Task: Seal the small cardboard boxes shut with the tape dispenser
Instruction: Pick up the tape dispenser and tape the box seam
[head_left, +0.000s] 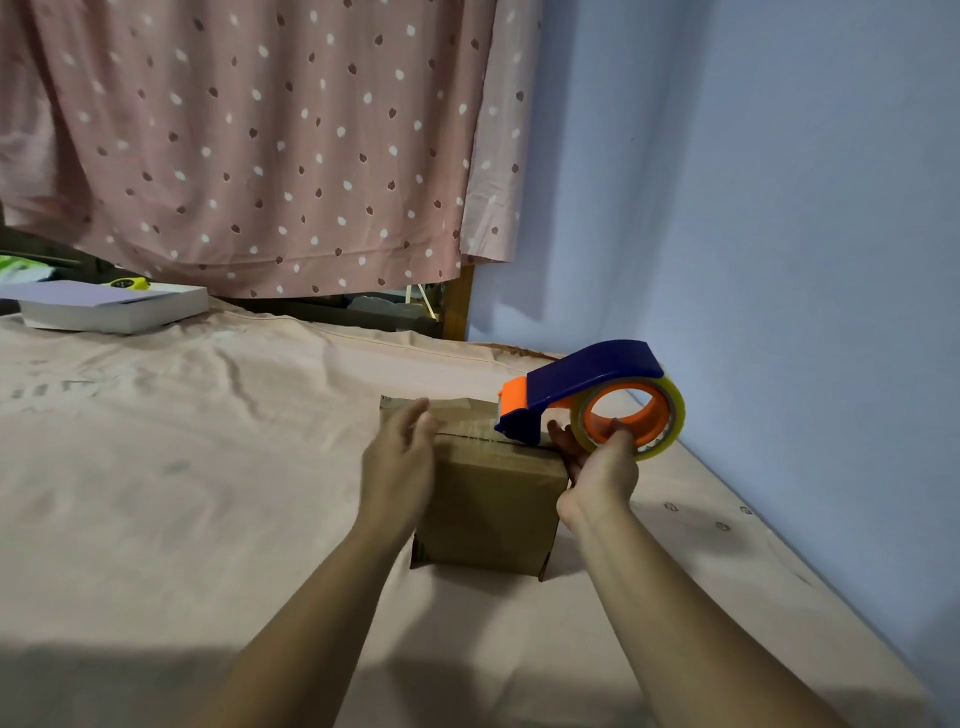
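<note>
Cardboard box (493, 499) on the pink sheet (208, 467), close to the blue wall; right hand (602, 467) gripping the tape dispenser (587, 379), fingers curled round its roll; dispenser's front end touching the box's top right edge; left hand (397, 462) blurred, fingers straight and released, at the box's top left; white box (114, 306) far left.

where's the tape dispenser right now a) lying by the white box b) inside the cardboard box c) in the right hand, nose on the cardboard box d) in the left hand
C: the right hand grips the tape dispenser by its roll, and its front end sits at the top right edge of the cardboard box.
</note>
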